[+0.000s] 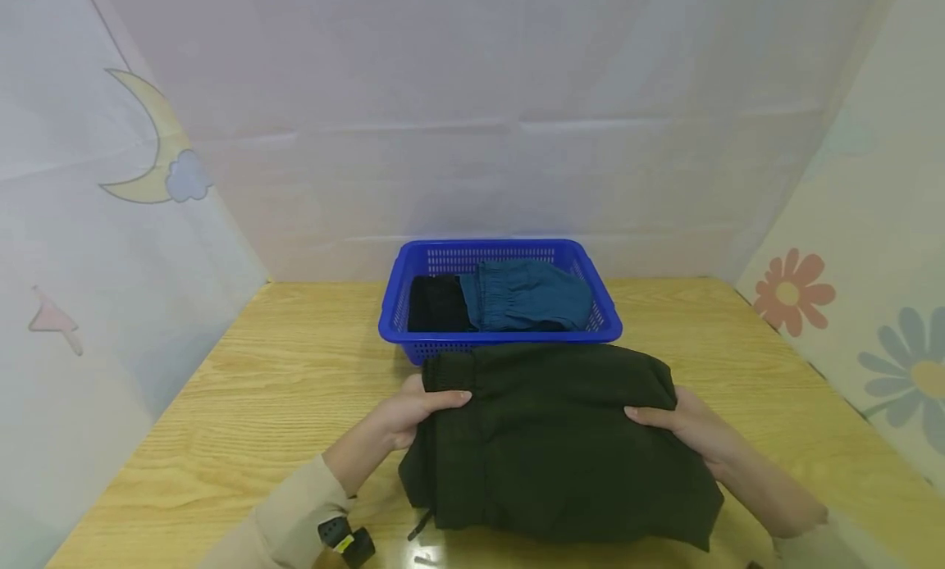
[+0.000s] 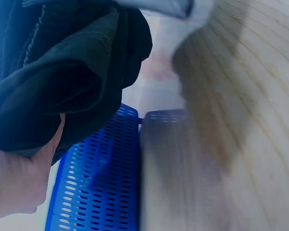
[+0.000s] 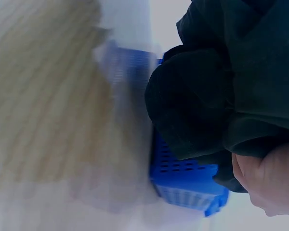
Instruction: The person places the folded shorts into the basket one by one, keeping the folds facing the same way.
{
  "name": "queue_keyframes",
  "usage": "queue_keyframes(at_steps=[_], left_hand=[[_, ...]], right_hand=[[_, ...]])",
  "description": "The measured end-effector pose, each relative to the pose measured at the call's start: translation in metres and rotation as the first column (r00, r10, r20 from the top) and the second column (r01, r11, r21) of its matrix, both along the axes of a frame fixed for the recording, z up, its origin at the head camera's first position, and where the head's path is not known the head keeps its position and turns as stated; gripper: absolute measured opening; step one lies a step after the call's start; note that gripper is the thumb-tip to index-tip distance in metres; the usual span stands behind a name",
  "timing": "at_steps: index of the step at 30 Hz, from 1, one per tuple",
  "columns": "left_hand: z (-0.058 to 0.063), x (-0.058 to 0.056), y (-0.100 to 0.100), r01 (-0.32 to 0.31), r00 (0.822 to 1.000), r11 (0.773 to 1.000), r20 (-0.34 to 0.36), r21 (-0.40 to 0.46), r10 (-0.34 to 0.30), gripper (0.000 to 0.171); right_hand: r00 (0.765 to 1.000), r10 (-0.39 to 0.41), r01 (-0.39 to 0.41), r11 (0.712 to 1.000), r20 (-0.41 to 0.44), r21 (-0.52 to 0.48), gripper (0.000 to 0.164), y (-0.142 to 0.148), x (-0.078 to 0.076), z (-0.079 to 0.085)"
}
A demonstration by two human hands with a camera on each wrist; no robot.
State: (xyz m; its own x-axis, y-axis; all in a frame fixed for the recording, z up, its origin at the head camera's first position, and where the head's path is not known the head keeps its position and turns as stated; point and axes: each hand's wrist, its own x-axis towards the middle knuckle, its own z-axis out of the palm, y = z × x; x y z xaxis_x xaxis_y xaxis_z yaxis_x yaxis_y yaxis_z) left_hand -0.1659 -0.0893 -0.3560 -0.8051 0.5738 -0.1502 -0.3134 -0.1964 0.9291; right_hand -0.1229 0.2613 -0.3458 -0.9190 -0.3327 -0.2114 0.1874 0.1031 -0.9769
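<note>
Both hands hold a folded dark green pair of pants above the table, in front of the basket. My left hand grips the gathered waistband side, thumb on top and the other fingers hidden beneath. At the opposite side my right hand pinches the cloth the same way, its fingers underneath out of sight. A drawstring end hangs at the lower left. Behind the cloth stands a blue plastic basket with a folded teal garment and a black one inside. The wrist views show the green folds bunched over each hand.
A wood-grain table lies under everything. Pale printed sheets enclose it at the back and both sides. A small black device with a yellow mark is at the left sleeve.
</note>
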Motion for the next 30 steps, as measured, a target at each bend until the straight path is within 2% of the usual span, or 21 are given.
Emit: queue_keyframes(at_steps=[6, 12, 16, 21, 30], left_hand=[[0.015, 0.0, -0.006, -0.017, 0.999, 1.0, -0.036, -0.001, 0.017, 0.021], [0.026, -0.003, -0.01, -0.025, 0.999, 1.0, -0.048, 0.013, 0.026, 0.025], [0.031, -0.006, -0.011, -0.013, 0.998, 0.999, -0.055, 0.035, 0.015, 0.029], [0.035, -0.01, -0.012, -0.022, 0.998, 0.999, -0.057, 0.024, 0.023, 0.026], [0.04, -0.019, -0.015, -0.098, 0.995, 0.995, -0.034, -0.018, 0.097, 0.023]], right_hand=[[0.998, -0.034, 0.037, 0.999, -0.061, 0.035, 0.017, -0.003, 0.001, 0.017], [0.993, -0.091, 0.098, 0.991, -0.076, 0.086, 0.033, -0.008, -0.002, 0.027], [0.991, -0.095, 0.104, 0.989, -0.091, 0.102, 0.041, -0.01, -0.005, 0.031], [0.99, -0.097, 0.108, 0.989, -0.103, 0.101, 0.04, -0.012, -0.011, 0.034], [0.989, -0.091, 0.101, 0.992, -0.118, 0.077, 0.031, -0.015, -0.023, 0.039]])
